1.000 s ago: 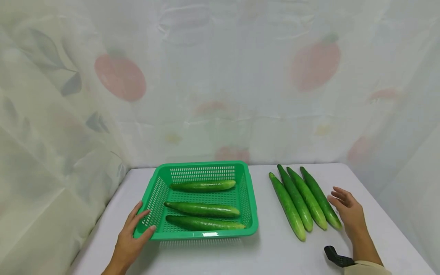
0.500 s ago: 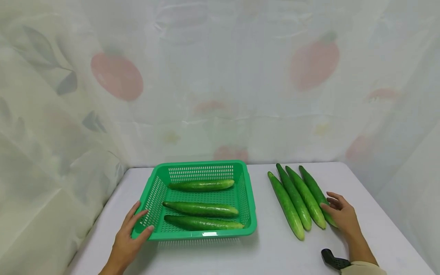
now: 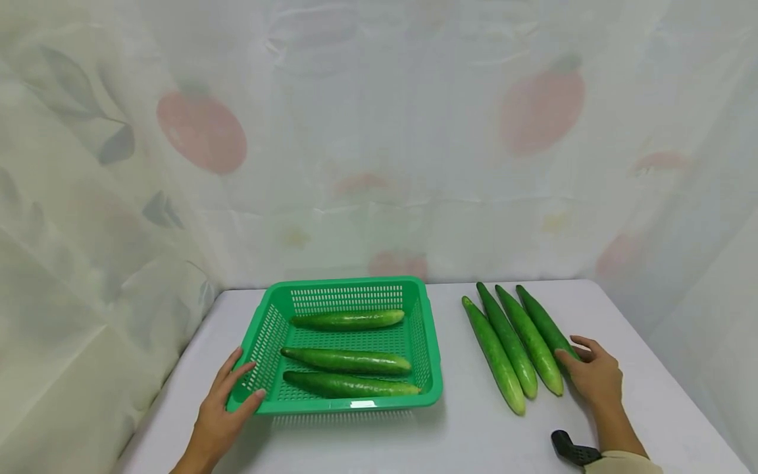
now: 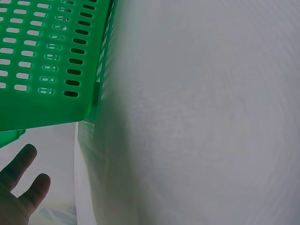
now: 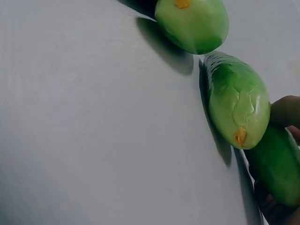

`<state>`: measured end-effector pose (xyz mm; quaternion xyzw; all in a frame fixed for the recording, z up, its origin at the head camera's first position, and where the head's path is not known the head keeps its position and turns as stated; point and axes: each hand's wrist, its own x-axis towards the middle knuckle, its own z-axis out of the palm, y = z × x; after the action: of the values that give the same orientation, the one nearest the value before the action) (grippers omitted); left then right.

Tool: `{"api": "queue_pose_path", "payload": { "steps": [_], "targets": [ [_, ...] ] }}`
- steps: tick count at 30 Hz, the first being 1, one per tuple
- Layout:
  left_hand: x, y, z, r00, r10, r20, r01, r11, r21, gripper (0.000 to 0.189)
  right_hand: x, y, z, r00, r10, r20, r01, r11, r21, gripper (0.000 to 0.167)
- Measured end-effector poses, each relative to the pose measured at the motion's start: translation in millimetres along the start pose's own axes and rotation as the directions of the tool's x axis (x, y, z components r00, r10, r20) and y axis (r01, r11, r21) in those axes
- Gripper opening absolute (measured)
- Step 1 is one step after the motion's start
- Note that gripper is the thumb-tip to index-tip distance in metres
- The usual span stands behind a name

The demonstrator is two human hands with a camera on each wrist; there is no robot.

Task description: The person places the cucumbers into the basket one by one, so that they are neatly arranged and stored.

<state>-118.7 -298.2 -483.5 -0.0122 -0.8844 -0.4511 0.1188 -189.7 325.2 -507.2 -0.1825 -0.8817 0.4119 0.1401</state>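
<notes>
A green plastic basket (image 3: 296, 407) holds three cucumbers lying crosswise: one at the back (image 3: 349, 320), two nearer its front. My left hand (image 3: 217, 418) is at the basket's left front corner, fingers spread along the outside and thumb near the front rim. To the right, several cucumbers lie side by side on the table, slanting toward me. My right hand (image 3: 595, 375) grips the rightmost cucumber (image 3: 541, 317) near its front end, which the hand hides in the head view. In the right wrist view, thumb and fingers are on either side of this dark green cucumber (image 5: 276, 168).
Left of the gripped cucumber lies its neighbour (image 3: 529, 339), close beside it. A black strap-like piece (image 3: 573, 449) sticks out from the right wrist by the sleeve (image 3: 622, 463). White table surface (image 3: 453, 368) shows between basket and cucumbers. Patterned sheeting (image 3: 379, 145) stands behind.
My right hand has come left and down onto the rightmost cucumber and taken hold of it. The left hand stays at the basket corner.
</notes>
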Motion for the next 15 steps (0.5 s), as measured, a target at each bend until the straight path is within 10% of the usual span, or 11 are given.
{"api": "queue_pose_path", "payload": {
  "steps": [15],
  "targets": [
    [0.2,2.0,-1.0,1.000,-0.008,0.000,0.008,1.000,0.014,0.053,-0.3,-18,-26,0.994,0.093,-0.064,-0.080,0.979,0.190,0.057]
  ]
}}
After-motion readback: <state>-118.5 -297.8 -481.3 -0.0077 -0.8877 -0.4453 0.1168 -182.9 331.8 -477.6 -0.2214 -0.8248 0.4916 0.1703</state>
